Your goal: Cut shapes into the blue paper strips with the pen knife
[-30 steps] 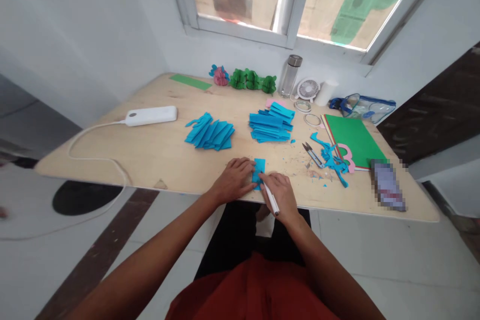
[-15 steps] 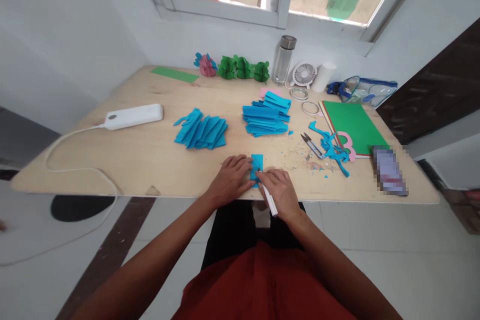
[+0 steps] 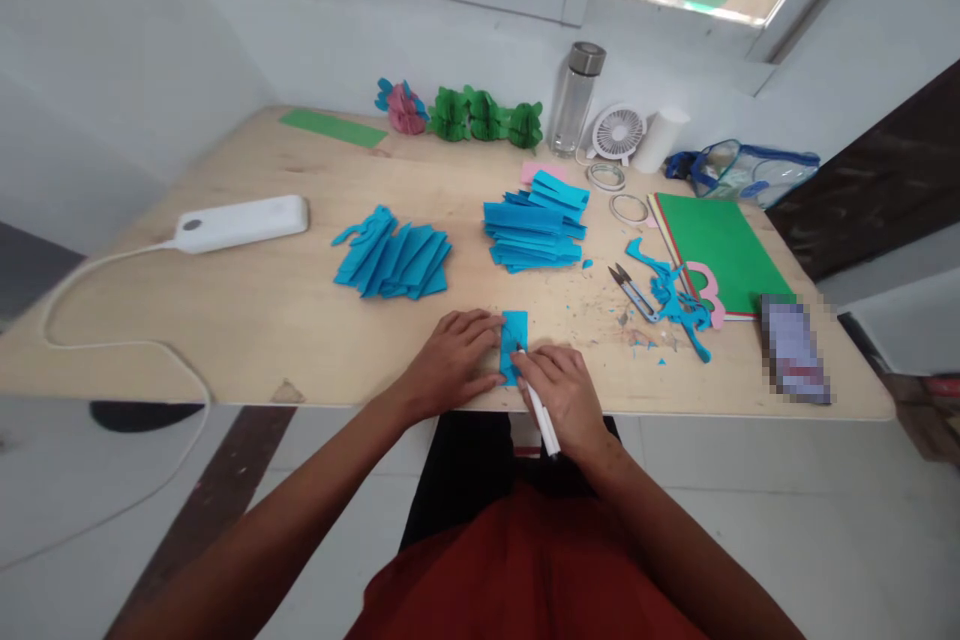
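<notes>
A small blue paper rectangle (image 3: 514,328) lies on the table near its front edge, with dark drawn lines on it. My left hand (image 3: 456,362) rests flat on the table, fingers outstretched, their tips touching the paper's left side. My right hand (image 3: 568,394) is closed around a white marker (image 3: 545,423), whose dark tip is on or just over the paper. Beyond my hands sit two piles of folded blue paper, the left pile (image 3: 397,258) and the right pile (image 3: 534,232).
Thread snips (image 3: 634,293) lie beside blue paper scraps (image 3: 671,298) on the right. Green sheets (image 3: 724,250), a phone (image 3: 795,348) and a pink cutout (image 3: 705,292) are farther right. A glass bottle (image 3: 576,100) and small fan (image 3: 619,132) stand behind; a white power strip (image 3: 244,223) lies left.
The camera view has shifted slightly. More dark line shows on the blue paper, and the marker remains in my right hand; my left hand stays at the paper's left side.
</notes>
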Demonstrator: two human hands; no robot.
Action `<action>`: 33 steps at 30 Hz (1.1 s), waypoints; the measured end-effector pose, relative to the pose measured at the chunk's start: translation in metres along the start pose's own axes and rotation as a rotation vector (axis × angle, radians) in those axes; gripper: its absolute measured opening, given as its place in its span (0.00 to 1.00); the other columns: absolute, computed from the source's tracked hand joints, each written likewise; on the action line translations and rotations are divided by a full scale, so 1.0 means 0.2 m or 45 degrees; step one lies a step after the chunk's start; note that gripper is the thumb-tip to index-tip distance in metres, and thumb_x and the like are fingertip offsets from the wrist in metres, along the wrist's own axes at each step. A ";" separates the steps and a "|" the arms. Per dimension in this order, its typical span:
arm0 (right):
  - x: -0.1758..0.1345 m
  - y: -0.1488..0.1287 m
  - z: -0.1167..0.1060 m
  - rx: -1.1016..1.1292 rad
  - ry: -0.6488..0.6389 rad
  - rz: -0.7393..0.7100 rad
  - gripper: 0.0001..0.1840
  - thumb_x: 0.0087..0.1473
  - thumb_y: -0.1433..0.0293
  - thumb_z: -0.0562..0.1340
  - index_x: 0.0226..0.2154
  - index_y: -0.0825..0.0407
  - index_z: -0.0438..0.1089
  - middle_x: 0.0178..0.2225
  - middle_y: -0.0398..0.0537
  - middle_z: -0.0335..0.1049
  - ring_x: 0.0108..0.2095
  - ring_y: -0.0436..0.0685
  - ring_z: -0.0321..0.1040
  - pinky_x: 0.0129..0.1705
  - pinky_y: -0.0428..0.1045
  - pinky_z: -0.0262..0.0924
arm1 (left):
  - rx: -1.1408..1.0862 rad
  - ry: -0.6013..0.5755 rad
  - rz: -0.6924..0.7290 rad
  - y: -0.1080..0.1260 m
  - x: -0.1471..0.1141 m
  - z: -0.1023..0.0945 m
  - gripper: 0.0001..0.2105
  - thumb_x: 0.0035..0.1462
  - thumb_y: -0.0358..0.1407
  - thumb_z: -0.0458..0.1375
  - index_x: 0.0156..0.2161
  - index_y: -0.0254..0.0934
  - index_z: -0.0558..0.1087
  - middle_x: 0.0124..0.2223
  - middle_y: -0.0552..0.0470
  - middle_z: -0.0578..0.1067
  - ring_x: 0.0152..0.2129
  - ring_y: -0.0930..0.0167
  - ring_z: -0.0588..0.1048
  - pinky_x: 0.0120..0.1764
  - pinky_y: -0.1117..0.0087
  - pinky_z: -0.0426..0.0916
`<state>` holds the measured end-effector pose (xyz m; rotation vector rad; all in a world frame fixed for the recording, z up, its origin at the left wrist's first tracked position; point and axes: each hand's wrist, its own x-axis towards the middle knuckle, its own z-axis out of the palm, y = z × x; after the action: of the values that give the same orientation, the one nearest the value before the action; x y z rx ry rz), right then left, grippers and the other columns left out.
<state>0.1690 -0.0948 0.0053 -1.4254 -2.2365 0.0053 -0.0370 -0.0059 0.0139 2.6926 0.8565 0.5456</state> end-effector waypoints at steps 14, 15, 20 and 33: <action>0.00 0.00 0.00 0.067 0.016 0.030 0.17 0.65 0.70 0.56 0.56 0.50 0.67 0.46 0.51 0.77 0.49 0.62 0.67 0.50 0.58 0.56 | -0.037 0.000 -0.025 -0.01 0.00 -0.01 0.21 0.59 0.48 0.58 0.52 0.36 0.70 0.57 0.39 0.73 0.57 0.55 0.66 0.58 0.51 0.59; 0.00 0.00 0.00 0.066 0.021 0.031 0.18 0.65 0.70 0.56 0.56 0.50 0.67 0.46 0.51 0.77 0.49 0.62 0.67 0.50 0.58 0.56 | -0.040 -0.002 -0.029 -0.01 0.00 -0.01 0.21 0.59 0.47 0.59 0.52 0.36 0.70 0.57 0.39 0.73 0.57 0.55 0.66 0.58 0.51 0.59; 0.00 0.00 0.00 0.065 -0.013 0.035 0.19 0.64 0.70 0.57 0.57 0.49 0.66 0.46 0.51 0.77 0.49 0.62 0.67 0.50 0.58 0.57 | -0.059 -0.015 -0.050 -0.02 -0.01 0.00 0.22 0.59 0.47 0.59 0.54 0.37 0.69 0.57 0.40 0.72 0.57 0.55 0.66 0.58 0.50 0.58; 0.00 0.00 -0.01 0.048 -0.017 0.056 0.18 0.64 0.70 0.56 0.55 0.49 0.69 0.46 0.51 0.77 0.49 0.61 0.67 0.50 0.57 0.58 | -0.068 -0.059 -0.037 -0.03 0.01 -0.04 0.24 0.57 0.48 0.60 0.55 0.37 0.69 0.61 0.39 0.69 0.59 0.53 0.64 0.59 0.48 0.57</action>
<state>0.1691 -0.0956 0.0072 -1.4587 -2.2035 0.0714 -0.0417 0.0008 0.0186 2.6298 0.8555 0.4909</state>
